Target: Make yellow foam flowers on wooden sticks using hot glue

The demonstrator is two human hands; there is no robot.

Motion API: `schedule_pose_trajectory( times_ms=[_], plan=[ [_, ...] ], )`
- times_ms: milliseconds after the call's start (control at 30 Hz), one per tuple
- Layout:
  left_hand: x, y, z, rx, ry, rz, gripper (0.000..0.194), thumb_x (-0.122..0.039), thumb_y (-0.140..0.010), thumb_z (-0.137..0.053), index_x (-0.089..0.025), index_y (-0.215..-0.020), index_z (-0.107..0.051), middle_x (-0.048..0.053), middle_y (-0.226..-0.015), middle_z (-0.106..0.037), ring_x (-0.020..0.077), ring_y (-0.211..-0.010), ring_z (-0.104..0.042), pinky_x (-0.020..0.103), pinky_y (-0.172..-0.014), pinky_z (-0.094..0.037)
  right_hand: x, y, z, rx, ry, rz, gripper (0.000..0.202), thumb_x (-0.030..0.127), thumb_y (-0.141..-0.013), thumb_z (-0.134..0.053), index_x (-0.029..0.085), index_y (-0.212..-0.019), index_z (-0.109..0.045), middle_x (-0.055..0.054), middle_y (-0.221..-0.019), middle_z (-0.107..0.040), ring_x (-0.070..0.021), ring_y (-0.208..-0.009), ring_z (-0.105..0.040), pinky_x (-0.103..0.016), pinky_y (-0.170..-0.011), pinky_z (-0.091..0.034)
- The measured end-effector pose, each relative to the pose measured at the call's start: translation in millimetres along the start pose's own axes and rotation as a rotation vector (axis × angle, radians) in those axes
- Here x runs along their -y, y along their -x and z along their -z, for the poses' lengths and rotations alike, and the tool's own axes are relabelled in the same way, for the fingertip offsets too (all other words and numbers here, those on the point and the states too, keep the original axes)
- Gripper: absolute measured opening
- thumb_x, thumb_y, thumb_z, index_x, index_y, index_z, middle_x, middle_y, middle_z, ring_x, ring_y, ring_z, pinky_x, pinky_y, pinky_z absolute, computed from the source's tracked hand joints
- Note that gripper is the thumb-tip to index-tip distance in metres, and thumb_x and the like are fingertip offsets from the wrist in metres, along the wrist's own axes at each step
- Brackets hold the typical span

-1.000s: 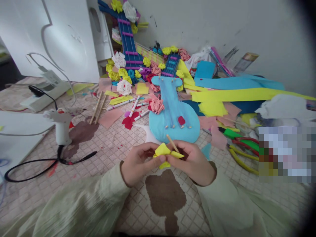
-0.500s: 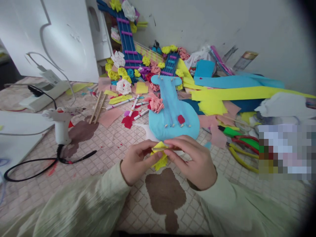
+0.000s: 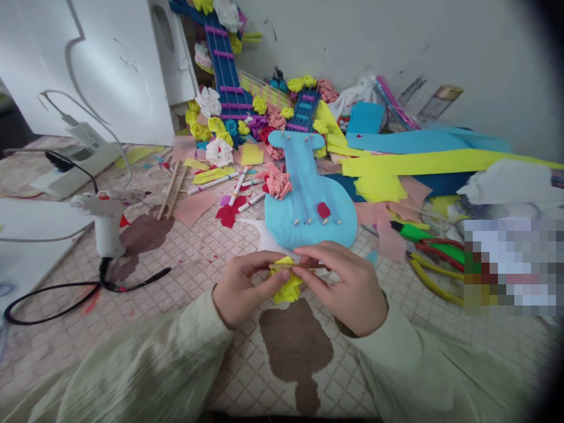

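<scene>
Left hand: (image 3: 247,288) thumb and fingers pinched together on yellow crumpled paper (image 3: 287,291), held just above the worktop (image 3: 198,258).
Right hand: (image 3: 348,288) fingertips closed on a thin wooden stick (image 3: 277,266), which lies nearly level across the upper part of the yellow paper. From my remote view I cannot tell whether stick and paper are joined.
Yellow piece: between both hands, nearest me; its lower part is ruffled. I judge it part-shaped; it is not on any cutout.
Light-blue cutout: (image 3: 286,220) guitar-shaped, just beyond the hands. String-like lines run along it and a dark red patch (image 3: 324,210) sits on its body; I note both as done.
Pink rosette: (image 3: 277,182) at the cutout's left edge; fixed or loose, I cannot tell.
Loose sticks: (image 3: 170,191) left of the cutout, near the white markers (image 3: 238,187).
Glue gun: (image 3: 107,235) well to the left, apart from both hands, black cable looping near it.
Right side: yellow-handled tool (image 3: 429,282); farther back, a long yellow strip (image 3: 396,169).
Back row: dark-blue guitar shape (image 3: 227,76) with purple bars and crumpled rosettes around it, looking the more finished.
</scene>
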State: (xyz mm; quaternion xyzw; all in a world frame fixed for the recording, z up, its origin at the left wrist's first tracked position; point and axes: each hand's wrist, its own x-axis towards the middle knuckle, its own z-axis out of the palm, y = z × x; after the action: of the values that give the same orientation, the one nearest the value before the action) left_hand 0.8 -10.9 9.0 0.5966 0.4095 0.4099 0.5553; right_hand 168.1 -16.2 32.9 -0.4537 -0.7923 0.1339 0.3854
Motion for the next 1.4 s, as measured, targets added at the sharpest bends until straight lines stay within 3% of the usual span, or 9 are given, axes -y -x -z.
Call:
schedule_pose_trajectory(
  times_ms=[433, 800, 1100, 1400],
  plan=[
    [-1.1, -1.2, 0.5, -0.032, 0.085, 0.078, 0.020, -0.024, -0.073, -0.061, -0.018, -0.091, -0.068, 0.003, -0.082, -0.071, 0.0125, -0.073, -0.063, 0.020, -0.067, -0.051, 0.3, 1.9, -2.7, -0.011, -0.042, 0.090, 0.023, 0.008, -0.079, -0.049, 0.018, -0.093, -0.065, -0.006, -0.086, -0.062, -0.0128, -0.075, -0.058, -0.026, -0.062, -0.051],
    [-0.1, -0.1, 0.5, -0.038, 0.134, 0.148, 0.020, -0.025, -0.072, -0.062, -0.017, -0.089, -0.069, 0.004, -0.078, -0.071, 0.0122, -0.067, -0.064, 0.019, -0.061, -0.051, -0.8, 3.1, -1.2, -0.023, 0.115, 0.193, 0.028, 0.001, -0.076, -0.047, 0.015, -0.090, -0.067, -0.007, -0.091, -0.066, -0.0144, -0.074, -0.061, -0.028, -0.061, -0.053],
    [-2.1, -3.0, -1.5, -0.038, 0.206, 0.187, 0.021, -0.026, -0.071, -0.063, -0.016, -0.088, -0.069, 0.004, -0.074, -0.071, 0.0111, -0.064, -0.064, 0.017, -0.059, -0.051, -0.8, 4.3, -0.9, -0.037, 0.205, 0.248, 0.024, 0.005, -0.079, -0.047, 0.017, -0.090, -0.066, -0.006, -0.093, -0.067, -0.0145, -0.076, -0.062, -0.028, -0.064, -0.053],
    [-0.7, -1.8, 0.6, -0.015, 0.121, 0.142, 0.022, -0.027, -0.073, -0.061, -0.018, -0.091, -0.068, 0.003, -0.078, -0.071, 0.0121, -0.069, -0.064, 0.019, -0.064, -0.051, 0.1, 4.2, -3.9, -0.057, 0.078, 0.145, 0.025, 0.007, -0.078, -0.050, 0.017, -0.095, -0.064, -0.005, -0.087, -0.066, -0.0130, -0.074, -0.061, -0.026, -0.063, -0.051]
  ],
)
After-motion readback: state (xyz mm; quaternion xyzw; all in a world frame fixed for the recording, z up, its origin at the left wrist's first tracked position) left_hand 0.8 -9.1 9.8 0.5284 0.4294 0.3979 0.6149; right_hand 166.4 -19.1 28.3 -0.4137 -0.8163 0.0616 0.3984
